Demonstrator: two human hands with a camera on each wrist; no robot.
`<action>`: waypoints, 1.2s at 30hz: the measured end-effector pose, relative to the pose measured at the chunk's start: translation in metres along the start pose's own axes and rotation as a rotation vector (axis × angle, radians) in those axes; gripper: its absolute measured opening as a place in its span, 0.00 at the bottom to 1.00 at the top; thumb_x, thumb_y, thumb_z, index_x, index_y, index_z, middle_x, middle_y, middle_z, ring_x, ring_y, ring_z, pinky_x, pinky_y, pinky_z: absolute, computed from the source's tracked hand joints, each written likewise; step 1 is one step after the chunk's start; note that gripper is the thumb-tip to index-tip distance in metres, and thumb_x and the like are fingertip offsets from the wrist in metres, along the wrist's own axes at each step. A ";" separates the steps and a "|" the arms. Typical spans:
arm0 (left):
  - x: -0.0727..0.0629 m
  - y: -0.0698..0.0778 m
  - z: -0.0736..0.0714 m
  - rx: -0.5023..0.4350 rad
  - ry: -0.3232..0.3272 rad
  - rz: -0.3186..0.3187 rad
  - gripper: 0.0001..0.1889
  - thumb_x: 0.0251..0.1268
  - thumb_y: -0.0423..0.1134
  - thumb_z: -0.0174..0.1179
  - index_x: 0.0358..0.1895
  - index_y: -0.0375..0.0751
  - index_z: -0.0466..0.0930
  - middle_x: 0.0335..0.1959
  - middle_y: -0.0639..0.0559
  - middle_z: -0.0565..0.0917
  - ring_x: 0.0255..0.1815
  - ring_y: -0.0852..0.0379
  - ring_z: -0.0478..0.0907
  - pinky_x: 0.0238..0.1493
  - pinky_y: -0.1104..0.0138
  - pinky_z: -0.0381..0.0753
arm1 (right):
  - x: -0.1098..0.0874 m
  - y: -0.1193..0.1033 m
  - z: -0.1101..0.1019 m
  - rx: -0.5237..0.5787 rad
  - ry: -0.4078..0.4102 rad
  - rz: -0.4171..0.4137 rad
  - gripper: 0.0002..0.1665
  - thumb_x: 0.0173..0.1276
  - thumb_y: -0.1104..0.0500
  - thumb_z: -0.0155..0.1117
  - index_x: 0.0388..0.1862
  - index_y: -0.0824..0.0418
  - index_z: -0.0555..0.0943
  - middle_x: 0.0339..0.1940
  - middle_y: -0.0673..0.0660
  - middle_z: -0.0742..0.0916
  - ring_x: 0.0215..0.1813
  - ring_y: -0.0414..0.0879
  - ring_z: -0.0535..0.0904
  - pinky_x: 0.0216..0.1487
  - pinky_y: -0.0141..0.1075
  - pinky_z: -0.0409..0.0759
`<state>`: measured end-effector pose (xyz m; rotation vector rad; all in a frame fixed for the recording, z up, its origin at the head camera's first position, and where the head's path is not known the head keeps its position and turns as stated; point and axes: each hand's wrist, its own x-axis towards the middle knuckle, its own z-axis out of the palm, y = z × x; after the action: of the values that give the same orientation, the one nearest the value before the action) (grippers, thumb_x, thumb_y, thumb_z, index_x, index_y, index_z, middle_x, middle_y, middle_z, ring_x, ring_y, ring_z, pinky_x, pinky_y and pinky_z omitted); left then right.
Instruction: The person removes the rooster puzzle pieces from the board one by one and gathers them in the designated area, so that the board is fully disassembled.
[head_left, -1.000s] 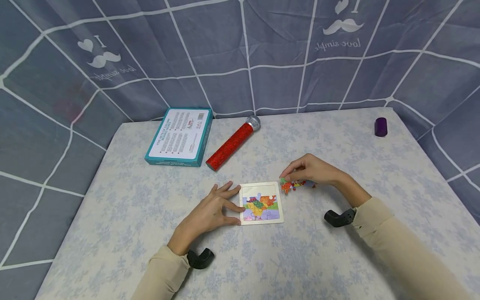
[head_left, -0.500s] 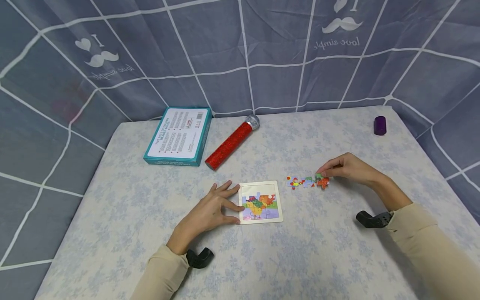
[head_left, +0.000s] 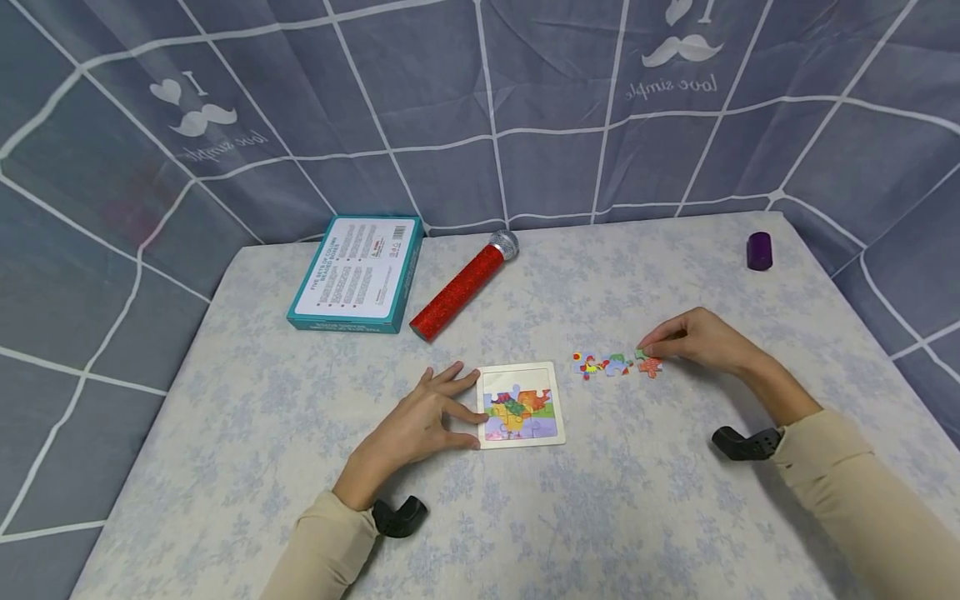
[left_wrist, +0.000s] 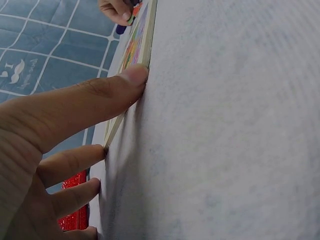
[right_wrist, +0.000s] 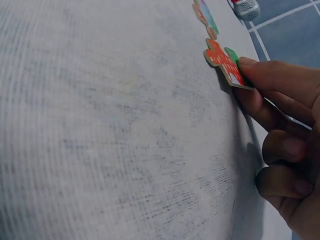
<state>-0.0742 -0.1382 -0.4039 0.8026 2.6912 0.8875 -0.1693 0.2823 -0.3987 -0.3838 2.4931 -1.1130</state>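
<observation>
A small square puzzle board [head_left: 525, 444] with a pale frame lies on the table, its lower part filled with colourful pieces and its upper part bare. My left hand [head_left: 420, 421] rests at the board's left edge, thumb and spread fingers touching the frame. To the right, my right hand [head_left: 697, 340] pinches an orange and green puzzle piece [right_wrist: 227, 64] between thumb and forefinger, close over the tabletop. Just left of that piece lie two more, a red and yellow puzzle piece [head_left: 587, 365] and a blue and green puzzle piece [head_left: 617, 365].
A red glittery microphone-shaped tube [head_left: 459, 292] with a silver head lies behind the board. Left of it is a flat teal and white box [head_left: 352, 271]. A purple cylinder [head_left: 759, 252] stands at the back right. A grey tile-patterned curtain [head_left: 555, 175] borders the table.
My right hand has moved right, away from the board, carrying the orange and green piece to the right end of the loose pieces and lowering it. The left hand has stayed in place.
</observation>
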 end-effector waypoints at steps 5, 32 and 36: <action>0.000 0.000 0.000 -0.003 0.001 0.001 0.20 0.44 0.41 0.79 0.45 0.45 0.90 0.70 0.41 0.69 0.77 0.42 0.53 0.73 0.38 0.41 | -0.001 -0.004 0.002 -0.056 0.035 0.010 0.13 0.64 0.52 0.71 0.41 0.59 0.89 0.38 0.52 0.90 0.41 0.35 0.80 0.40 0.27 0.77; 0.000 -0.001 0.001 -0.003 0.013 0.011 0.19 0.44 0.41 0.79 0.43 0.44 0.90 0.70 0.41 0.70 0.77 0.41 0.54 0.72 0.37 0.43 | -0.004 -0.010 0.004 -0.164 0.153 -0.004 0.12 0.64 0.49 0.72 0.37 0.57 0.89 0.30 0.50 0.88 0.29 0.39 0.72 0.30 0.31 0.70; 0.000 -0.001 0.001 -0.004 0.013 0.018 0.18 0.44 0.41 0.79 0.43 0.44 0.90 0.70 0.40 0.70 0.77 0.41 0.54 0.72 0.37 0.43 | -0.001 -0.016 0.009 -0.184 0.206 -0.033 0.12 0.64 0.51 0.71 0.39 0.58 0.88 0.28 0.52 0.85 0.23 0.41 0.69 0.25 0.34 0.69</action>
<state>-0.0740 -0.1387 -0.4054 0.8246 2.6968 0.9056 -0.1633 0.2662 -0.3921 -0.3795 2.7917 -0.9827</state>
